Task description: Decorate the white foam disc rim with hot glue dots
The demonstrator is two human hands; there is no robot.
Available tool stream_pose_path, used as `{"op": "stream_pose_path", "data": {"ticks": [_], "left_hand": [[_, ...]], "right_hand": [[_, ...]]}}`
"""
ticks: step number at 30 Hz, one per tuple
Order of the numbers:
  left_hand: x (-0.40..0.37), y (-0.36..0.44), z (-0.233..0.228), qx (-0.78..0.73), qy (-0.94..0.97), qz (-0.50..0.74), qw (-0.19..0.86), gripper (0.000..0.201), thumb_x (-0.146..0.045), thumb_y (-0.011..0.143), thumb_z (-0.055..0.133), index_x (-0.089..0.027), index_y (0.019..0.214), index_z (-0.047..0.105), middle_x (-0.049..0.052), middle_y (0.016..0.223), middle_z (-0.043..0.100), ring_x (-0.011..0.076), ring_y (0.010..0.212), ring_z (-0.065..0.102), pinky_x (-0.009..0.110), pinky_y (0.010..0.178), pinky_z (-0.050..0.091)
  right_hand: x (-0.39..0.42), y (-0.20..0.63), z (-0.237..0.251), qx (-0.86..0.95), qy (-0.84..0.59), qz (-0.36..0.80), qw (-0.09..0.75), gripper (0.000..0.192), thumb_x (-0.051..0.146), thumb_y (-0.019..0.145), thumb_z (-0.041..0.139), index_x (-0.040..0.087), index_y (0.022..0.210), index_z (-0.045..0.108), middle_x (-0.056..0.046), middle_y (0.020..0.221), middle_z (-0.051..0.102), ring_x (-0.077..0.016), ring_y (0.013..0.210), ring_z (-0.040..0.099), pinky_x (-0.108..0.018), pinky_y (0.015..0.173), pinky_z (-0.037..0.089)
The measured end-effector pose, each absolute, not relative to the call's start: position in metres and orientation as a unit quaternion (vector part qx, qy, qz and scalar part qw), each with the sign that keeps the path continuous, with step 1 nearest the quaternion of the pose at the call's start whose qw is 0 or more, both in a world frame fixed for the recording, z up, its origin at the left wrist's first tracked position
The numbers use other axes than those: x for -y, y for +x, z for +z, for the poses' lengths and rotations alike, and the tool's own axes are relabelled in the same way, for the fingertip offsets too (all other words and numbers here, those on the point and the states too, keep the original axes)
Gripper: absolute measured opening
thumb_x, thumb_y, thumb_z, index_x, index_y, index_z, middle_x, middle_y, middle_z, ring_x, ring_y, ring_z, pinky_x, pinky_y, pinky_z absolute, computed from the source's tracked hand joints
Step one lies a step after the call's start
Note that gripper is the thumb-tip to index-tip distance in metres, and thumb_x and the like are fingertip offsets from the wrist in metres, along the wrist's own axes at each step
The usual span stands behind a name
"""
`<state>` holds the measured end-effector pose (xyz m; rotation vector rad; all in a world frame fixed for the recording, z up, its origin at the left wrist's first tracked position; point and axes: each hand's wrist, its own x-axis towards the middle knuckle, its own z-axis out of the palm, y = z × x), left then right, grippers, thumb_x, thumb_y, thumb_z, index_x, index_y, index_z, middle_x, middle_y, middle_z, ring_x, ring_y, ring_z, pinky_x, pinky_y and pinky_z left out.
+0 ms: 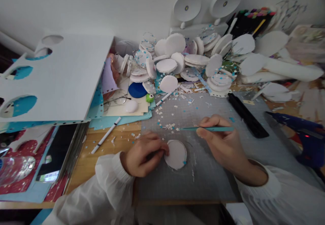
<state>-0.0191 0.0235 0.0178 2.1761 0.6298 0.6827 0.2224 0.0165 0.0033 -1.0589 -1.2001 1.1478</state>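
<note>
A round white disc [175,154] lies on the grey cutting mat [162,187], with one small blue star [184,162] at its lower right edge. The curled fingers of my left hand [147,153] hold the disc by its left edge. In my right hand [220,140] is a pair of teal tweezers [220,129], pinched between thumb and fingers and pointing left. Their tips are at a small pile of white star-shaped confetti [170,126], just above the disc. Whether the tips grip a piece is too small to tell. A thin clear strand [194,164] lies right of the disc.
Many similar white discs [166,65] are heaped behind the mat. A black knife-like tool [247,115] and a blue glue gun [302,130] lie right. A white board with round holes [68,79], a phone [57,152] and a white pen [106,135] are left.
</note>
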Motion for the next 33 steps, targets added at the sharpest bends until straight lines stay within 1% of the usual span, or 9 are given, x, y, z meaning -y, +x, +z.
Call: {"op": "stream_pose_path", "data": {"ticks": [5, 10, 13, 15, 17, 20, 25, 30, 33], "left_hand": [[-0.023, -0.021, 0.017, -0.228, 0.83, 0.289, 0.42, 0.02, -0.013, 0.084, 0.043, -0.017, 0.087, 0.062, 0.008, 0.074, 0.067, 0.0191, 0.073, 0.059, 0.032, 0.072, 0.044], [-0.022, -0.024, 0.009, -0.385, 0.78, 0.291, 0.399, 0.019, -0.015, 0.086, 0.041, -0.016, 0.084, 0.061, 0.007, 0.079, 0.064, 0.0191, 0.078, 0.057, 0.032, 0.072, 0.045], [-0.022, -0.023, 0.006, -0.41, 0.773, 0.291, 0.387, 0.02, -0.013, 0.084, 0.043, -0.016, 0.096, 0.059, 0.009, 0.094, 0.065, 0.0214, 0.09, 0.057, 0.035, 0.08, 0.046], [-0.022, -0.023, 0.005, -0.4, 0.78, 0.307, 0.37, 0.029, -0.012, 0.083, 0.045, -0.016, 0.109, 0.055, 0.012, 0.11, 0.062, 0.0244, 0.103, 0.054, 0.04, 0.09, 0.044], [-0.021, -0.024, 0.006, -0.389, 0.784, 0.32, 0.363, 0.034, -0.012, 0.083, 0.045, -0.016, 0.116, 0.053, 0.013, 0.117, 0.059, 0.0262, 0.111, 0.05, 0.043, 0.095, 0.041], [-0.019, -0.025, 0.007, -0.386, 0.773, 0.335, 0.376, 0.027, -0.014, 0.085, 0.044, -0.016, 0.11, 0.056, 0.011, 0.105, 0.061, 0.0248, 0.102, 0.053, 0.04, 0.09, 0.043], [-0.018, -0.019, 0.01, -0.401, 0.732, 0.382, 0.397, 0.013, -0.018, 0.089, 0.05, -0.017, 0.097, 0.06, 0.006, 0.087, 0.061, 0.0174, 0.081, 0.056, 0.03, 0.074, 0.045], [-0.017, -0.008, 0.01, -0.36, 0.708, 0.402, 0.455, 0.015, -0.028, 0.084, 0.063, -0.016, 0.092, 0.064, 0.006, 0.082, 0.062, 0.017, 0.078, 0.057, 0.028, 0.069, 0.046], [-0.014, -0.006, 0.009, -0.357, 0.691, 0.421, 0.467, 0.009, -0.024, 0.082, 0.066, -0.015, 0.084, 0.064, 0.005, 0.077, 0.062, 0.0158, 0.075, 0.057, 0.027, 0.068, 0.046]], "right_hand": [[-0.017, 0.222, 0.004, 0.504, -0.443, 0.494, 0.552, 0.011, 0.025, 0.077, 0.072, 0.027, 0.078, 0.061, 0.001, 0.077, 0.056, -0.0133, 0.074, 0.054, -0.027, 0.064, 0.046], [-0.017, 0.222, 0.002, 0.505, -0.448, 0.491, 0.551, 0.011, 0.026, 0.077, 0.072, 0.027, 0.079, 0.061, 0.001, 0.078, 0.057, -0.0135, 0.075, 0.055, -0.027, 0.064, 0.047], [-0.016, 0.223, 0.001, 0.508, -0.451, 0.485, 0.55, 0.011, 0.027, 0.077, 0.072, 0.028, 0.079, 0.061, 0.0, 0.079, 0.058, -0.0143, 0.077, 0.056, -0.028, 0.064, 0.047], [-0.016, 0.223, 0.001, 0.511, -0.458, 0.483, 0.545, 0.011, 0.028, 0.077, 0.071, 0.028, 0.079, 0.061, 0.0, 0.079, 0.057, -0.0155, 0.077, 0.056, -0.029, 0.064, 0.048], [-0.017, 0.223, 0.001, 0.512, -0.461, 0.482, 0.541, 0.011, 0.029, 0.077, 0.071, 0.027, 0.078, 0.061, -0.001, 0.079, 0.057, -0.0158, 0.076, 0.056, -0.03, 0.063, 0.047], [-0.017, 0.223, 0.001, 0.509, -0.455, 0.485, 0.546, 0.011, 0.026, 0.077, 0.071, 0.026, 0.079, 0.061, 0.001, 0.078, 0.057, -0.0136, 0.074, 0.055, -0.027, 0.062, 0.046], [-0.016, 0.217, 0.005, 0.507, -0.432, 0.505, 0.549, 0.011, 0.023, 0.076, 0.072, 0.026, 0.076, 0.062, 0.003, 0.075, 0.057, -0.0105, 0.07, 0.054, -0.022, 0.059, 0.045], [-0.011, 0.209, 0.009, 0.535, -0.412, 0.529, 0.514, 0.009, 0.023, 0.077, 0.071, 0.026, 0.077, 0.063, 0.002, 0.075, 0.058, -0.0102, 0.066, 0.055, -0.022, 0.055, 0.045], [-0.009, 0.206, 0.009, 0.541, -0.406, 0.536, 0.505, 0.01, 0.022, 0.076, 0.071, 0.025, 0.075, 0.062, 0.002, 0.075, 0.057, -0.0103, 0.067, 0.055, -0.022, 0.057, 0.046]]}}
